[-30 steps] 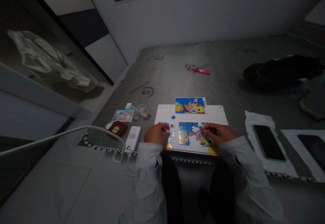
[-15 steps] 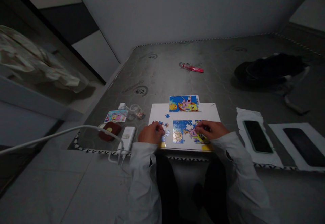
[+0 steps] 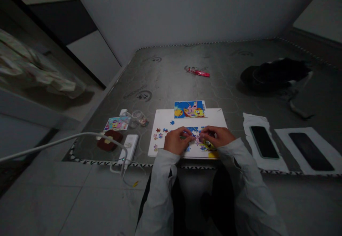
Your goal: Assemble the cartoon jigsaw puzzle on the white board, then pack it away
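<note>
The partly assembled jigsaw puzzle (image 3: pixel 188 149), with blue, pink and yellow cartoon print, lies on a white board (image 3: pixel 217 114). My left hand (image 3: pixel 176 140) is over its left part, thumb and forefinger pinched, apparently on a small jigsaw piece mostly hidden by the fingers. My right hand (image 3: pixel 219 136) reaches in from the other side, fingers closed at the puzzle's upper middle; what they pinch is hidden. The fingertips of both hands nearly meet. Loose jigsaw pieces (image 3: pixel 160 135) are scattered left of my left hand, and a single blue piece (image 3: pixel 172 122) lies above it.
A cartoon picture card (image 3: pixel 189 109) lies at the board's far edge. To the left are another card (image 3: pixel 117 123), a brown case (image 3: pixel 109 140) and a white power bank (image 3: pixel 128 147) with cables. Two phones (image 3: pixel 264 142) on white sheets and a dark cap (image 3: pixel 275 75) are right.
My left hand has moved right from the loose pieces to the puzzle, uncovering pieces on the board's left. My right hand stays by the puzzle. The whole view has shifted slightly.
</note>
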A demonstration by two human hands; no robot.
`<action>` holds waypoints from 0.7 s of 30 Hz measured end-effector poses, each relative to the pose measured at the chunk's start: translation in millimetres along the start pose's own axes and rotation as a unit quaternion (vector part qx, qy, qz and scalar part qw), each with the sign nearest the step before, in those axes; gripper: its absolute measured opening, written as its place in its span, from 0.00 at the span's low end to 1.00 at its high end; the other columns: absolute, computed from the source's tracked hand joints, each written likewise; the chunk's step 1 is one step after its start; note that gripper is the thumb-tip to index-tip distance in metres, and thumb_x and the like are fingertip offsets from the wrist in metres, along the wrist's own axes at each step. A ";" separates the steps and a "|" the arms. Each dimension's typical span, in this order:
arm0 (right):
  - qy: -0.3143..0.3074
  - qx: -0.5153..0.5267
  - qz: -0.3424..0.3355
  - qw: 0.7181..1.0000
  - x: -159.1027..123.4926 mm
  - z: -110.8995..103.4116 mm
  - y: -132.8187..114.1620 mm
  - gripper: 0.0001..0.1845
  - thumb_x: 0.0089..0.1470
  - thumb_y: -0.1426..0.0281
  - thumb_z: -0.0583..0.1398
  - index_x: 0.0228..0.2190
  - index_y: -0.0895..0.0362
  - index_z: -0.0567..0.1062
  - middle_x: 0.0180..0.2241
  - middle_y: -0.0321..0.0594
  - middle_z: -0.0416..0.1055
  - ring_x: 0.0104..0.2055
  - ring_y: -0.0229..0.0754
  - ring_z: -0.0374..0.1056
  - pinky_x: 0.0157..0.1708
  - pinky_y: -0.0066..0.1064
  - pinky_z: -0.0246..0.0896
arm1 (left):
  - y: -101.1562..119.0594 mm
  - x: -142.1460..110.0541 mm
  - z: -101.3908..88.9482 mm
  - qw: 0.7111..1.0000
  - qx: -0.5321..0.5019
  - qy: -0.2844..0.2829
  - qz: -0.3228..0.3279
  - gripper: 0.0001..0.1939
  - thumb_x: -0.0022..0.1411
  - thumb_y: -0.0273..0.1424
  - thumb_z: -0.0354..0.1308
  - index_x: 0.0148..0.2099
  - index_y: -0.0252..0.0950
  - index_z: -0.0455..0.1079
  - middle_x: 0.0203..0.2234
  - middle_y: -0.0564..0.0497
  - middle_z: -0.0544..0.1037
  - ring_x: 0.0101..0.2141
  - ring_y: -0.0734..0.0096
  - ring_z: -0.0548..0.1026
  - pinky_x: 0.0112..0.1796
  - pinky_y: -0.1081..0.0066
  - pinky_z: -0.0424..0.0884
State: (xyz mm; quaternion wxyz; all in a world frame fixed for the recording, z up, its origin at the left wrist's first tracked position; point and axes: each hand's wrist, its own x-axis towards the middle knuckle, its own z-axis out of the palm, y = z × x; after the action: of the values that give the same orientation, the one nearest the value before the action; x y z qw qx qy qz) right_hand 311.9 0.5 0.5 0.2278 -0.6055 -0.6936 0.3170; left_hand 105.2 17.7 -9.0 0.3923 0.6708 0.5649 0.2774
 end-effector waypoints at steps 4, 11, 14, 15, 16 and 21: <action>-0.003 0.015 -0.005 1.000 0.3 0.8 -1.0 0.14 0.52 0.59 0.59 0.32 0.54 0.80 0.25 0.36 0.76 0.26 0.36 0.65 0.27 0.26 0.55 | 4.7 0.4 12.1 0.999 -0.034 0.000 0.041 0.04 0.55 0.32 0.65 0.35 0.41 0.79 0.30 0.54 0.82 0.33 0.72 0.79 0.38 0.73 0.72; 0.032 0.001 0.026 0.999 2.7 2.4 2.4 0.12 0.49 0.62 0.61 0.34 0.55 0.80 0.24 0.35 0.75 0.25 0.35 0.65 0.26 0.26 0.55 | 3.0 2.2 17.0 0.997 -0.052 0.016 0.046 0.06 0.57 0.33 0.63 0.37 0.39 0.79 0.31 0.52 0.83 0.34 0.70 0.79 0.40 0.70 0.73; 0.026 0.003 0.019 0.999 3.5 3.7 3.1 0.11 0.49 0.63 0.61 0.32 0.54 0.80 0.25 0.35 0.76 0.26 0.35 0.66 0.27 0.26 0.56 | 0.6 2.8 18.5 0.997 -0.052 0.021 0.050 0.07 0.58 0.33 0.62 0.38 0.40 0.79 0.32 0.53 0.83 0.35 0.70 0.79 0.40 0.70 0.73; 0.023 0.003 0.015 1.000 3.5 4.1 3.2 0.10 0.49 0.63 0.61 0.32 0.54 0.80 0.25 0.35 0.76 0.26 0.35 0.66 0.28 0.26 0.56 | 0.1 2.9 18.8 0.997 -0.053 0.021 0.051 0.07 0.59 0.33 0.62 0.38 0.40 0.80 0.33 0.53 0.83 0.35 0.70 0.79 0.41 0.70 0.73; 0.021 0.002 0.013 1.000 3.4 4.5 3.2 0.10 0.49 0.63 0.61 0.31 0.54 0.81 0.25 0.35 0.76 0.26 0.36 0.66 0.28 0.26 0.56 | -0.1 3.0 19.0 0.997 -0.054 0.022 0.053 0.07 0.59 0.33 0.62 0.38 0.41 0.80 0.33 0.53 0.83 0.36 0.70 0.79 0.42 0.70 0.73; 0.015 -0.002 0.024 1.000 3.0 5.2 1.0 0.10 0.50 0.63 0.61 0.31 0.54 0.81 0.25 0.35 0.76 0.26 0.36 0.66 0.27 0.26 0.56 | 0.1 3.4 18.4 0.997 -0.058 0.026 0.049 0.07 0.59 0.32 0.62 0.39 0.40 0.79 0.34 0.53 0.83 0.36 0.70 0.79 0.41 0.70 0.73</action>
State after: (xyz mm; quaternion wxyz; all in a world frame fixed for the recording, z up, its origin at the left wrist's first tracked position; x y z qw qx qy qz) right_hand 308.4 2.6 -4.0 0.2292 -0.6274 -0.6758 0.3115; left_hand 121.0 17.1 -19.0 0.4017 0.6667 0.5240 0.3457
